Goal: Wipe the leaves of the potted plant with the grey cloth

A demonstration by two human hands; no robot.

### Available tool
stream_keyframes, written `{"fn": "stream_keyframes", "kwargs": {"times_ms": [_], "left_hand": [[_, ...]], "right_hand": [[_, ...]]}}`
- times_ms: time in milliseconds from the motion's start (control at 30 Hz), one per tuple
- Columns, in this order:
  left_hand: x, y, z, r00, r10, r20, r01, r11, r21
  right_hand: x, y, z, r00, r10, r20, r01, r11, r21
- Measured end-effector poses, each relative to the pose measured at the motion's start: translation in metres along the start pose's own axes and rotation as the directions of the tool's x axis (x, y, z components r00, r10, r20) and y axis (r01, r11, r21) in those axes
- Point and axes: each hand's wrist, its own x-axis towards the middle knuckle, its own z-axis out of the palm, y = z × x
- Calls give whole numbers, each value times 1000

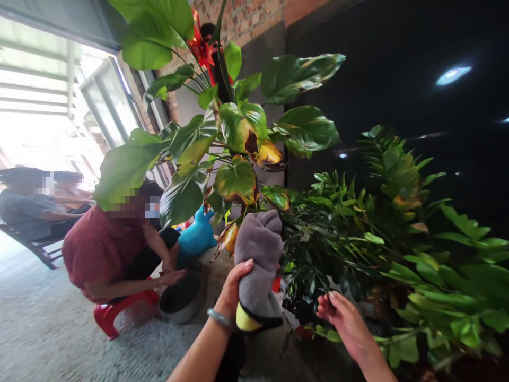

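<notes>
My left hand (234, 286) is closed around a folded grey cloth (259, 254) with a yellow underside and dark edging, held upright in front of the plants. A bracelet is on that wrist. My right hand (340, 313) is beside the low dark foliage with its fingers curled in and thumb against them; whether a leaf or stem is between them I cannot make out. Just above the cloth rises a tall broad-leaved plant (238, 180), some of its leaves yellow and brown at the edges. A bushy plant with small leaves (358, 228) spreads behind my right hand.
At left a person in a red shirt (103, 249) sits on a red plastic stool (127, 310), hands over a grey basin (181, 318). A blue toy-like object (199, 233) stands behind it. Farther left, other people (35, 207) sit. A dark glossy panel (389, 79) backs the plants.
</notes>
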Motion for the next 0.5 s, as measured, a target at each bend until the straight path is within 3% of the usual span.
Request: {"fn": "stream_keyframes", "kwargs": {"times_ms": [67, 100, 200, 267, 333, 400, 500], "left_hand": [[15, -10, 4, 999, -43, -31, 44, 999, 10], [20, -20, 1, 992, -119, -31, 120, 992, 46], [15, -48, -29, 972, -219, 91, 208, 971, 114], [4, -51, -52, 945, -286, 157, 266, 954, 135], [-5, -38, -62, 942, -304, 140, 283, 947, 152], [-4, -16, -54, 965, -245, 96, 232, 964, 128], [8, 3, -20, 999, -49, 22, 48, 998, 31]], "right_hand": [[3, 4, 0, 1000, -1, 17, 1, 1000, 12], [4, 6, 0, 1000, 7, 18, -7, 1000, 13], [6, 10, 0, 998, 63, -7, -62, 998, 2], [4, 9, -1, 996, 89, 2, -89, 996, 0], [2, 6, -2, 996, 82, 22, -82, 997, 8], [0, 2, -1, 998, 61, 14, -62, 998, 27], [-1, -2, 0, 999, 31, -20, -30, 998, 59]]}}
